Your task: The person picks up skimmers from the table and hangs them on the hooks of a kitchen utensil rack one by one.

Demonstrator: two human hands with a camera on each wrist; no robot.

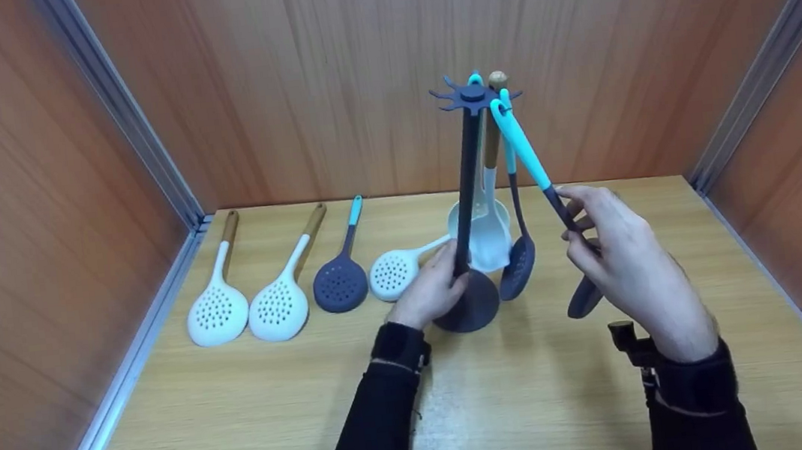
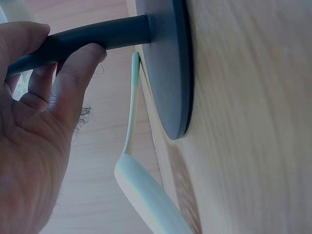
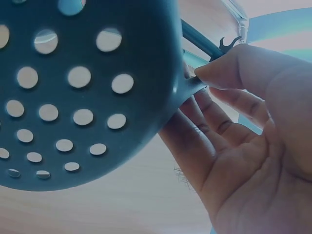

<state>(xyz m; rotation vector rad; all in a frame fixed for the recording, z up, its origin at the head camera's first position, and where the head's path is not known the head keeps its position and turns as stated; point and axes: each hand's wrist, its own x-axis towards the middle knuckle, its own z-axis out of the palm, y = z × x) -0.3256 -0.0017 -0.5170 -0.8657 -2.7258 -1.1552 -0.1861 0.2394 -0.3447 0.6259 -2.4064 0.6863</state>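
Observation:
My left hand [image 1: 427, 290] grips the dark pole [image 1: 469, 194] of a utensil stand low down, just above its round base [image 1: 472, 307]. In the left wrist view, its fingers and thumb wrap that pole [image 2: 112, 36]. My right hand [image 1: 623, 252] pinches the neck of a dark skimmer with a turquoise handle [image 1: 524, 143]. The handle's looped end is up at the stand's hooked top [image 1: 473, 94], and the skimmer slants down to the right. Its perforated head [image 3: 151, 58] fills much of the right wrist view. A white ladle [image 1: 490, 241] and a dark slotted utensil [image 1: 519, 268] hang from the stand.
Left of the stand lie two white skimmers with wooden handles [image 1: 218, 314] [image 1: 279, 308], a dark skimmer [image 1: 341, 285] and a smaller white skimmer [image 1: 394, 274], partly behind my left hand. Wooden panels [image 1: 353, 72] enclose the table [image 1: 244, 439] at the back and sides.

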